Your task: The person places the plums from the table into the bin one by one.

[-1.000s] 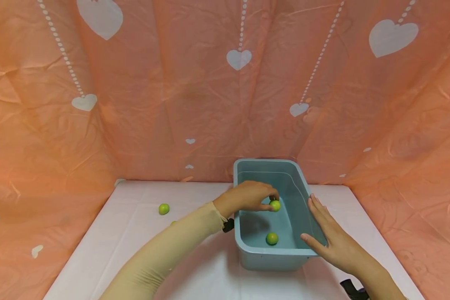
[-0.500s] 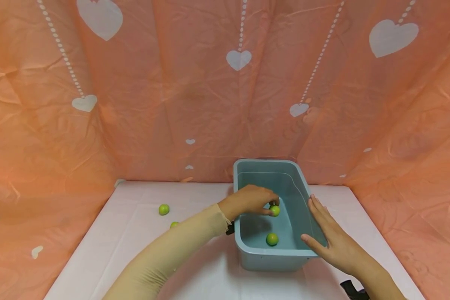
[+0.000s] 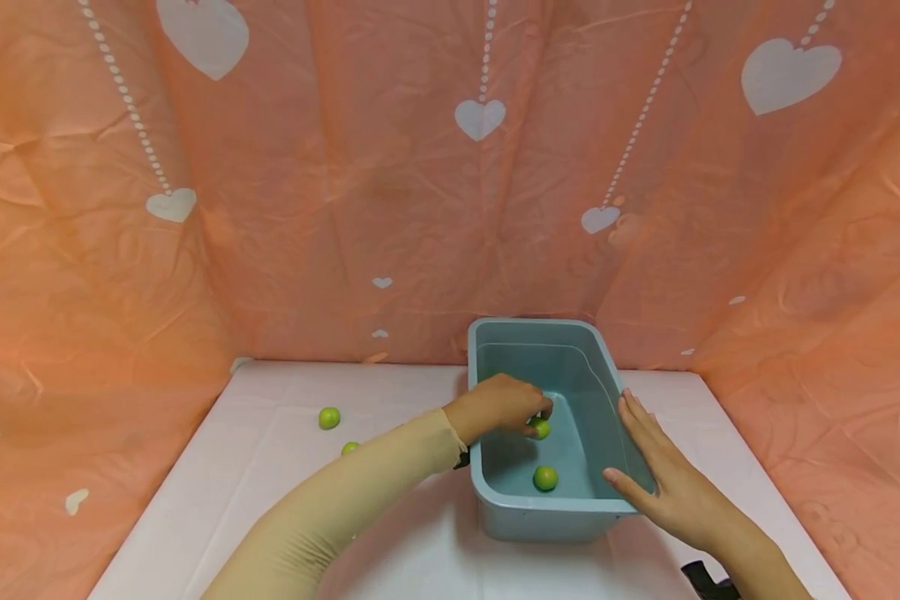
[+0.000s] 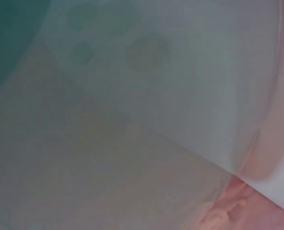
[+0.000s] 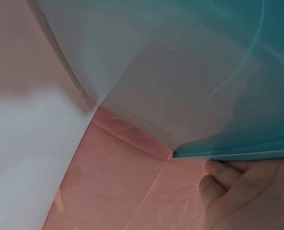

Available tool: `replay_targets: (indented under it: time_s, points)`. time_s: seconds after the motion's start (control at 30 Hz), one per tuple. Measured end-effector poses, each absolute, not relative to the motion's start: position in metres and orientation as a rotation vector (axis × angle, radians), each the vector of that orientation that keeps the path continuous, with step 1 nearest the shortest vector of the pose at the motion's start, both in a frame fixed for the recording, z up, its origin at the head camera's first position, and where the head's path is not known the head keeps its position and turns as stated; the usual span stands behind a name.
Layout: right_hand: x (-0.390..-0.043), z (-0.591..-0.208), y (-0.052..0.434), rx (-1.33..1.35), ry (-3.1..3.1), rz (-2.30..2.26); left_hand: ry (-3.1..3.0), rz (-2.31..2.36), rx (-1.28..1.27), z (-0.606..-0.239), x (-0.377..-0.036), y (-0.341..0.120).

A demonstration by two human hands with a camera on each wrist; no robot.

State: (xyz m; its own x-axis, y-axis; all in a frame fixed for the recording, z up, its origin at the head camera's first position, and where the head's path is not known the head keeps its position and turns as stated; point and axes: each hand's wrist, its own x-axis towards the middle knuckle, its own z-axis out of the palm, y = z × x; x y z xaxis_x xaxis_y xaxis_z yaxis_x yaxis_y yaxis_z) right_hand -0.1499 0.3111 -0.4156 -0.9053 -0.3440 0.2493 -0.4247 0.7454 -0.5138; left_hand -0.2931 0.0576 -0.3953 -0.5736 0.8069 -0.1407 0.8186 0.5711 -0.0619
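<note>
A blue-grey plastic tub (image 3: 596,367) stands on the white table. Reaching over the tub's left wall, my left hand (image 3: 498,405) pinches a small green lime (image 3: 542,428) low inside it. A second lime (image 3: 545,477) lies on the tub floor near the front wall. My right hand (image 3: 663,483) rests flat with straight fingers against the tub's right rim. In the right wrist view the tub's rim (image 5: 237,154) runs just above my fingertips (image 5: 218,184). The left wrist view is a blur of the tub wall (image 4: 156,96).
Two more limes (image 3: 329,417) (image 3: 349,448) lie on the white table (image 3: 270,467) left of the tub. An orange cloth with white hearts (image 3: 390,183) closes in the back and both sides. A dark wrist strap (image 3: 708,577) shows at the bottom right.
My left hand has lowered the lime deeper into the tub and slightly leftward. The right hand and the other limes have stayed put.
</note>
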Motion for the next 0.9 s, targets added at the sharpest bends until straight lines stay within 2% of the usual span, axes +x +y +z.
replay_targets:
  time_s: [0.53, 0.9]
  points:
    - [-0.1508, -0.4167, 0.3105, 0.6, -2.82, 0.919, 2.677, -0.281, 1.304, -0.4002, -0.2921, 0.0592]
    - [-0.1506, -0.4166, 0.3098, 0.592, -2.827, 0.9, 2.676, -0.15, 1.37, -0.3979, -0.2937, 0.0568]
